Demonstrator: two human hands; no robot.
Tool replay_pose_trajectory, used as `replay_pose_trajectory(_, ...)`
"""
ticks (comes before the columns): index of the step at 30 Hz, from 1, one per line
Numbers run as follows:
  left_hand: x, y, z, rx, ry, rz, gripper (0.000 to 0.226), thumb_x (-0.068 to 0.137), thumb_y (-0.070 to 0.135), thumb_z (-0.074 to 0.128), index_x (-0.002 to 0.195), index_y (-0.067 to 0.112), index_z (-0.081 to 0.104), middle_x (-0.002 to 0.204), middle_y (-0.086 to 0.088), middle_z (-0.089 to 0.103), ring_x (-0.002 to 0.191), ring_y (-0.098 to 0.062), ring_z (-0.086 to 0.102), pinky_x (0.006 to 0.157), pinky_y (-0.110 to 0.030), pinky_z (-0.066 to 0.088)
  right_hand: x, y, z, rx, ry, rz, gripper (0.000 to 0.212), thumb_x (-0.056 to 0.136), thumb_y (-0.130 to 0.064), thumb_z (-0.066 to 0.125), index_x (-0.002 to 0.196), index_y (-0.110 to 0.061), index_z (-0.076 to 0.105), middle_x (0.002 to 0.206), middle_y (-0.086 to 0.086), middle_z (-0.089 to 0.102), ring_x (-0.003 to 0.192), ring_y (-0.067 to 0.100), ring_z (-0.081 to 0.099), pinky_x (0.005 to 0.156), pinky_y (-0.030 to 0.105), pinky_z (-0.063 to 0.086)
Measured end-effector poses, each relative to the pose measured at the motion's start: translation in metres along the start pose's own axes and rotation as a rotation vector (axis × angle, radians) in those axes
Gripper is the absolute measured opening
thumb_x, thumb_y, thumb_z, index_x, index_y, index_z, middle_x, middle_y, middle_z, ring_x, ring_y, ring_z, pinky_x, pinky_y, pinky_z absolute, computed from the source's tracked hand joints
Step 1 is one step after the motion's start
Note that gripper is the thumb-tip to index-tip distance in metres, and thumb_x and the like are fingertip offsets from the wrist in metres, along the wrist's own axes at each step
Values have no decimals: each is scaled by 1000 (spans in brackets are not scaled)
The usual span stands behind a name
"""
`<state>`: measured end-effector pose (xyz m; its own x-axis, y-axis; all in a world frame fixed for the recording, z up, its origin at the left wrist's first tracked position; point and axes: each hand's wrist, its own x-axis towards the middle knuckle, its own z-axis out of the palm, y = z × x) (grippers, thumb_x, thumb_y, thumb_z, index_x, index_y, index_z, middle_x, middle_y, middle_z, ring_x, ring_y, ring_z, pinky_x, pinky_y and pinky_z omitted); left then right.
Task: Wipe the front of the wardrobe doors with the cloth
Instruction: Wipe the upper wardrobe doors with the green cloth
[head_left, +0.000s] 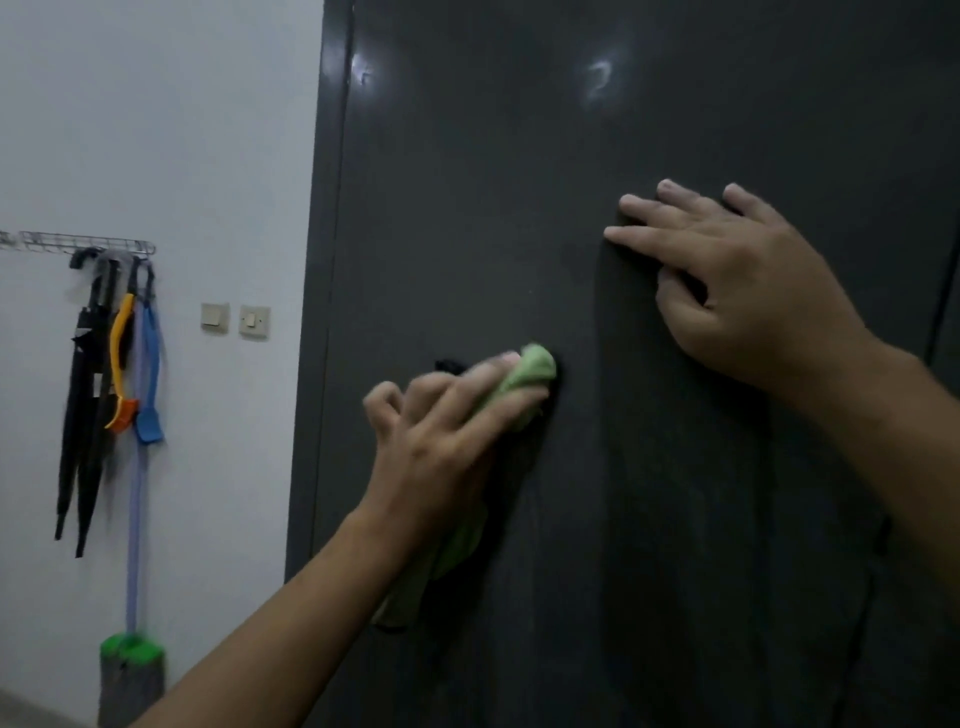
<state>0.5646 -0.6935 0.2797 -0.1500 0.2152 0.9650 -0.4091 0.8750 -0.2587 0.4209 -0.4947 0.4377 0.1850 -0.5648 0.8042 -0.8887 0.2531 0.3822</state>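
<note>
On the dark wardrobe door (493, 208), the left hand (441, 436) grips a green cloth (532, 370) pressed against it, its blurred tail half hidden under the wrist; further right, the right hand (743, 296) rests flat, fingers spread and straight.

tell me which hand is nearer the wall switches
Left. The left hand, gripping the green cloth, is on the wardrobe door right of the wall switches; the right hand presses flat farther right.
</note>
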Motion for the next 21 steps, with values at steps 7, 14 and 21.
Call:
replay_pose_trajectory(7, 83, 14, 5, -173, 131, -482, 55, 87, 18, 45, 138, 37, 54, 144, 14, 49, 92, -17, 34, 78, -35, 31, -33, 31, -18, -15, 121, 144, 57, 79, -19, 46, 134, -26, 59, 153, 0, 43, 147, 21, 29, 119, 47, 19)
replay_pose_trajectory(14, 56, 94, 20, -243, -8, -127, 51, 94, 23, 56, 144, 33, 48, 153, 11, 41, 92, -14, 38, 76, -35, 30, -52, 48, -29, 3, 42, 136, 60, 80, -17, 46, 139, -27, 55, 157, -5, 37, 149, 14, 24, 122, 42, 14)
replay_pose_trajectory(21, 76, 55, 10, -104, 73, -207, 47, 92, 22, 52, 136, 35, 56, 145, 9, 51, 96, -25, 56, 77, -39, 33, -56, 63, -36, 40, 11, 68, 57, 81, -17, 44, 135, -28, 59, 153, -9, 41, 148, 10, 26, 122, 40, 18)
